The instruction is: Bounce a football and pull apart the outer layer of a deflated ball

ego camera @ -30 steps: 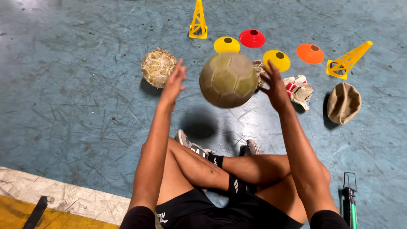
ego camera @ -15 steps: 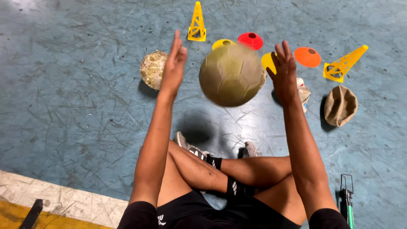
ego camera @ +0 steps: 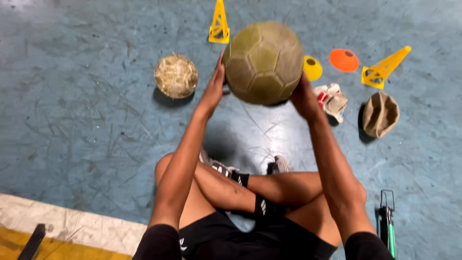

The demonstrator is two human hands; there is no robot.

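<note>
My left hand [ego camera: 213, 91] and right hand [ego camera: 302, 98] now press flat, fingers spread, on both sides of the big ball [ego camera: 263, 62], which flew free before. Both arms reach straight out. The small ball [ego camera: 176, 75] sits left of it, the orange disc [ego camera: 343, 59] right.

No packages, labels, signs or screens show here: only a scuffed blue floor with balls, cones and flat markers lying on it, none of them bearing a tag
</note>
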